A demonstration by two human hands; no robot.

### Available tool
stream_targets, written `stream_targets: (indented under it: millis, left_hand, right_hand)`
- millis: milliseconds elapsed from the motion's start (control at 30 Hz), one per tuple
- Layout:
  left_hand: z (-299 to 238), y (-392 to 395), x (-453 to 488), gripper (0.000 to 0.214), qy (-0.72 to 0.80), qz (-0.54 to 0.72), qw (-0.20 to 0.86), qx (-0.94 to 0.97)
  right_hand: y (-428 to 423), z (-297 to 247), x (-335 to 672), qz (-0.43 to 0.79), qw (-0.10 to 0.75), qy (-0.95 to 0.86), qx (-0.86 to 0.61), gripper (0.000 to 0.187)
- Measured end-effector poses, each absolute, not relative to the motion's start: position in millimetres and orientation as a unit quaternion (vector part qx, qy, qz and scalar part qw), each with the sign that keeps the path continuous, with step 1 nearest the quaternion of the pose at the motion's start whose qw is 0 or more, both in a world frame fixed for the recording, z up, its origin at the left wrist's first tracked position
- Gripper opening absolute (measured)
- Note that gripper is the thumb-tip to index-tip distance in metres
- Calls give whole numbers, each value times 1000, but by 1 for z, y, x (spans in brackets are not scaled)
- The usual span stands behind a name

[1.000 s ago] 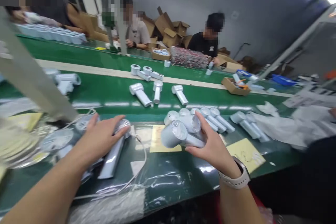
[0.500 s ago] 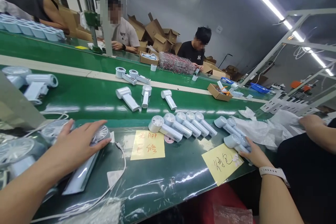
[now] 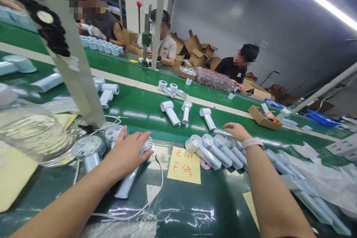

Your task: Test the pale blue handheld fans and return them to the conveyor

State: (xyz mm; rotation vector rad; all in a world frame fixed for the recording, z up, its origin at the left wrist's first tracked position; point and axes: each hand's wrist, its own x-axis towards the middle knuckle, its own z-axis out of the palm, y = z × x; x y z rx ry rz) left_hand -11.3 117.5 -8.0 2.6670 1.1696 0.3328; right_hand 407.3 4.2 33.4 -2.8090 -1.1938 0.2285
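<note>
My left hand (image 3: 129, 152) is over a light-blue handheld fan (image 3: 126, 186), fingers and thumb around its round grille head. The handle points toward me on the green bench. My right hand (image 3: 238, 132) is stretched over the far edge of the bench, empty, with its fingers apart. Closest to its fingertips is a fan (image 3: 208, 119) on the green belt, with a gap between them. Below my right wrist lies a slanted row of fans (image 3: 206, 153), partly hidden by my forearm. Another fan (image 3: 87, 148) stands left of my left hand.
A yellow note (image 3: 184, 166) with red writing lies between my arms. A white cable (image 3: 161, 178) loops beside the left fan. A metal post (image 3: 80, 78) rises at the left. More fans (image 3: 309, 189) and plastic bags are at the right. Several people work across the belt (image 3: 139, 104).
My right hand has left the fans at the right and moved forward and left toward the belt. My left hand stays on its fan. The view has turned left.
</note>
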Motion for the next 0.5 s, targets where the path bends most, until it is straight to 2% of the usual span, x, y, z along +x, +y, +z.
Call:
stream_targets:
  millis: [133,233,367,500]
  left_hand:
    - [-10,114,-13,51,389,131,124,903]
    - [-16,112,-15,48,381,157,129,902]
    - [-21,109,-15,49,387,155,129,900]
    - [-13,105,-14,52,401,211,177,874]
  right_hand:
    - [109,18,354,142,29,-446,-883,36]
    - [154,11,314,155,14,-448,-880,37]
    - [170,13,278,150,17,-462,-874,37]
    - [152,33,265,116,76,-488,-862,34]
